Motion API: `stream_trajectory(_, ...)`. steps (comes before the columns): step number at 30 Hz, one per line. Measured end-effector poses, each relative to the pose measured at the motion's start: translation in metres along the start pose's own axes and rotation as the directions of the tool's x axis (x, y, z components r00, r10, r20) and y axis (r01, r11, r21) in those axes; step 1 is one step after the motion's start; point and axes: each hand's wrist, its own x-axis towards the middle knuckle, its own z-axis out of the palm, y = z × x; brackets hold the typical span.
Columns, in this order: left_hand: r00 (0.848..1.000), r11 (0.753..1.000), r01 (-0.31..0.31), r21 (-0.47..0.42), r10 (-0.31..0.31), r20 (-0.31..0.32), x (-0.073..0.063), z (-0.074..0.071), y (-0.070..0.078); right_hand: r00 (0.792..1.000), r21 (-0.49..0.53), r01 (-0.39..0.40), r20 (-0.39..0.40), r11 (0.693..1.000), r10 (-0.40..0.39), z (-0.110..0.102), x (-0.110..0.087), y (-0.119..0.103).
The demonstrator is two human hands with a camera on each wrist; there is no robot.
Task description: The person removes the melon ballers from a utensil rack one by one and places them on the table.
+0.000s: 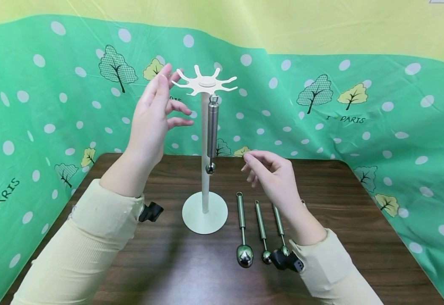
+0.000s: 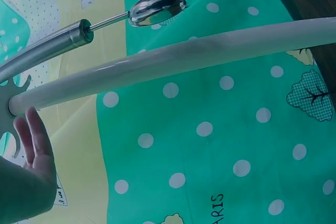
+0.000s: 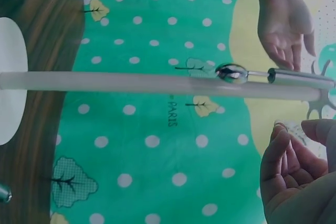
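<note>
A white stand (image 1: pixel 205 182) with a round base and a ring of curved hooks stands upright on the table. One metal scoop (image 1: pixel 212 127) hangs from a front hook by its handle loop, bowl down; the left wrist view shows its shiny oval bowl (image 2: pixel 157 9). My left hand (image 1: pixel 149 114) is raised at the left of the hooks, fingers spread, gripping nothing; whether a fingertip touches a hook is unclear. To the right of the hanging scoop and lower, my right hand (image 1: pixel 275 178) hovers with loosely bent fingers. Its fingers (image 3: pixel 278 156) hold nothing in the right wrist view.
Several metal scoops lie on the dark wooden table (image 1: pixel 161 262) right of the stand: a large-bowled scoop (image 1: pixel 241 212), a smaller scoop (image 1: pixel 260 220) and others partly covered by my right forearm. A green and yellow patterned cloth (image 1: pixel 321 140) hangs behind the table.
</note>
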Motion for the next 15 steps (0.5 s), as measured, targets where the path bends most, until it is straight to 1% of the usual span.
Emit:
stream_trajectory(4, 0.999, 0.999, 0.003, -0.041, -0.001, 0.036, 0.002, 0.002, 0.001, 0.999, 0.025, 0.025, 0.021, 0.999, -0.026, 0.007, 0.004, -0.009)
stream_trajectory(8, 0.999, 0.997, 0.008, -0.075, -0.004, 0.052, 0.003, 0.003, 0.001, 0.998, 0.053, 0.043, 0.049, 0.998, -0.045, 0.014, 0.008, -0.017)
stream_trajectory(11, 0.998, 0.997, 0.007, -0.082, -0.003, 0.056, 0.004, 0.003, 0.001, 0.997, 0.065, 0.05, 0.063, 0.997, -0.054, 0.018, 0.01, -0.019)
stream_trajectory(15, 0.999, 0.998, -0.012, -0.063, 0.015, 0.048, 0.004, 0.002, 0.0, 0.995, 0.068, 0.062, 0.077, 0.996, -0.067, 0.022, 0.012, -0.019)
